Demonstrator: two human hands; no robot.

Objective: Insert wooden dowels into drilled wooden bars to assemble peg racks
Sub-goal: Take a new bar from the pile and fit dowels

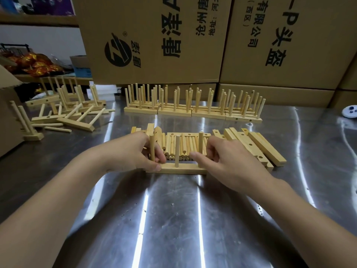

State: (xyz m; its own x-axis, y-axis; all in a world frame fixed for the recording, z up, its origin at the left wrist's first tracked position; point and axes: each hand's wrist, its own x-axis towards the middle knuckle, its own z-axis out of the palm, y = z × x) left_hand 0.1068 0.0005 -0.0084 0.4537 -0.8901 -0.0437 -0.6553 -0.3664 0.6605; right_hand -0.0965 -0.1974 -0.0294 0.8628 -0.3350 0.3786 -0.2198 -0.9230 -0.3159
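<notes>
Drilled wooden bar [181,168] with three upright dowels lies on the steel bench [173,219], left grip [133,149] pinching the left dowel [152,144], right grip [229,161] curled round the right dowel [201,138], loose dowels [186,146] heaped just behind.

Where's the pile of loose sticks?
In the head view, the pile of loose sticks lies mid-table, just behind the bar whose end pegs the left hand and right hand grip; drilled bars sit on its right.
</notes>
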